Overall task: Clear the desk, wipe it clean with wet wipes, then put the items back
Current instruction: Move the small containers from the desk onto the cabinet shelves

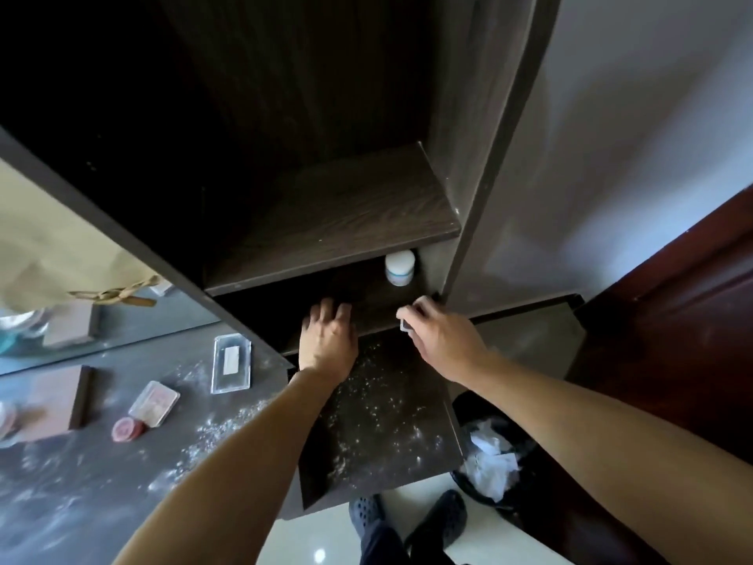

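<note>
The dark desk top (pixel 379 422) is speckled with white dust. My left hand (pixel 328 340) reaches flat into the low shelf opening above it, fingers spread and holding nothing. My right hand (pixel 438 338) is at the shelf's front edge, pinching a small dark square object (pixel 405 325) between thumb and fingers. A white jar (pixel 400 267) stands at the back right of that shelf. On the grey dusty surface to the left lie a clear rectangular tray (pixel 231 364), a small clear case (pixel 155 402) and a round pink item (pixel 127 429).
A mirror (pixel 61 279) leans at the left, with a brown box (pixel 61 401) in front of it. A black bin (pixel 493 454) with crumpled white wipes stands on the floor at the right. A dark red door (pixel 672 320) is beyond it. My feet in dark shoes (pixel 407 519) are below.
</note>
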`<state>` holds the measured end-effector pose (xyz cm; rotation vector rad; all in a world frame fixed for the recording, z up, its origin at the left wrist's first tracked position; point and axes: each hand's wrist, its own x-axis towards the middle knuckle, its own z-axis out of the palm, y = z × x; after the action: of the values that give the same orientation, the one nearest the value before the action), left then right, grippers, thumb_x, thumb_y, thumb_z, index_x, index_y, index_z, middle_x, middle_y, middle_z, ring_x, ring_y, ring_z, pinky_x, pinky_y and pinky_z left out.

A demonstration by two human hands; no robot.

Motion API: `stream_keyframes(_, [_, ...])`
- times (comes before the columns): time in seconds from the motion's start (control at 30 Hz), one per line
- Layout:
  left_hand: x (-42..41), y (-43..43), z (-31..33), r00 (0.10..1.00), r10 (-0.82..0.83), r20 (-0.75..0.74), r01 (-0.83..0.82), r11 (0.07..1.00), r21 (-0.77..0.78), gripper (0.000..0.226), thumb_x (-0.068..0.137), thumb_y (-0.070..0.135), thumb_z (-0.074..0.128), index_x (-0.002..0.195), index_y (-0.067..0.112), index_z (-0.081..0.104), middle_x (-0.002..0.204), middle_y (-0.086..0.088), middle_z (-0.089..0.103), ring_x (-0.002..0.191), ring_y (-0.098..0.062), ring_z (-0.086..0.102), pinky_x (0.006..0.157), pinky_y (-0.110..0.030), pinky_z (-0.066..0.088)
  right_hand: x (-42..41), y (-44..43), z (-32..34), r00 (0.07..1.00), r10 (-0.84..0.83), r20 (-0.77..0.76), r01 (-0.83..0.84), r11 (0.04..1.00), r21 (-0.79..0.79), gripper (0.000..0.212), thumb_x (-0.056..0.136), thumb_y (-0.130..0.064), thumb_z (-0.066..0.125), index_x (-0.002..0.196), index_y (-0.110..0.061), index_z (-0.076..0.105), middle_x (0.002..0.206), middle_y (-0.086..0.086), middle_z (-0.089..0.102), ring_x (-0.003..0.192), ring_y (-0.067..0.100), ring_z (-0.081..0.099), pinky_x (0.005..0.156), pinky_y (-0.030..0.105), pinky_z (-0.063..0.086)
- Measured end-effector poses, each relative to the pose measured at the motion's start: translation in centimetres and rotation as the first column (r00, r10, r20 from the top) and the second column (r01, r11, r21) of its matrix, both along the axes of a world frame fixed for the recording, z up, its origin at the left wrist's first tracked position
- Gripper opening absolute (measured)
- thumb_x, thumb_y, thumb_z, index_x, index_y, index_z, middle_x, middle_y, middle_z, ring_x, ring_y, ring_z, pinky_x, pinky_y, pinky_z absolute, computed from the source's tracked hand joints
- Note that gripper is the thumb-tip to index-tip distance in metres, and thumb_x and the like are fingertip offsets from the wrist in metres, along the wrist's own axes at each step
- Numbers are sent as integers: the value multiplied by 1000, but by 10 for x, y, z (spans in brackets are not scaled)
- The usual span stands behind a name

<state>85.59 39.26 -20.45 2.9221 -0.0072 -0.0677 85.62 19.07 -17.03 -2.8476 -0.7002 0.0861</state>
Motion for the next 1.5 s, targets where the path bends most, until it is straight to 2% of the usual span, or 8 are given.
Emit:
stream_keyframes(0.1, [-10,15,-13,999,-24,29,22,997,70,39,81,21,64,117,7,61,114,-20,57,101,-41,55,84,-48,47,19,18,0,999,39,-33,-43,992,-119,32,82,1,54,110,-13,50,105,9,48,85,29,56,55,37,46])
stream_keyframes(0.27, [-10,33,-29,997,-43,57,43,999,10,43,90,26,52,129,10,53,136,-20,49,117,-40,49,94,-49,43,34,41,1,999,-43,-23,33,945,-324,37,86,2,47,121,-11,43,121,12,43,105,31,48,63,36,37])
stream_keyframes(0.53, [-14,44,-41,993,-94,69,100,991,-83,52,94,36,28,137,12,46,146,-18,39,130,-36,40,102,-47,39,35,50,-5,983,-177,-46,146,910,-387,35,87,3,44,120,-7,45,134,12,33,111,32,43,72,37,48])
stream_keyframes(0.7, [-18,46,-22,992,-128,-4,128,988,-90,47,94,28,45,138,12,43,149,-18,32,133,-36,33,108,-45,30,20,48,10,988,-149,33,150,910,-387,40,85,0,49,123,-12,50,147,12,27,127,35,32,73,38,47])
stream_keyframes(0.87, [-53,59,3,980,-197,29,199,976,-90,35,86,21,53,119,10,58,117,-13,56,106,-33,53,89,-42,45,-10,48,23,988,-51,149,92,953,-289,30,65,-7,73,92,-14,63,115,6,57,102,27,55,55,33,46])
stream_keyframes(1.0, [-101,79,16,997,-75,24,77,988,-131,25,86,18,52,109,11,62,104,-8,60,97,-30,59,79,-39,48,-38,64,28,993,42,109,-18,977,-215,19,75,-13,64,94,-12,63,92,4,59,85,26,61,52,32,42])
stream_keyframes(1.2, [-185,132,28,987,162,-26,-163,981,-108,21,89,19,48,104,11,61,104,-7,62,91,-32,62,69,-39,49,-84,127,17,979,201,-28,-203,971,-125,27,92,-25,45,117,-19,52,112,0,55,106,22,54,75,37,45])
stream_keyframes(1.5, [-280,242,47,886,461,-42,-463,884,-61,18,91,21,44,100,14,58,103,-3,60,91,-28,60,72,-37,47,-132,256,23,898,437,-45,-439,898,-28,18,92,-23,44,106,-19,52,103,-1,56,101,22,57,74,35,47])
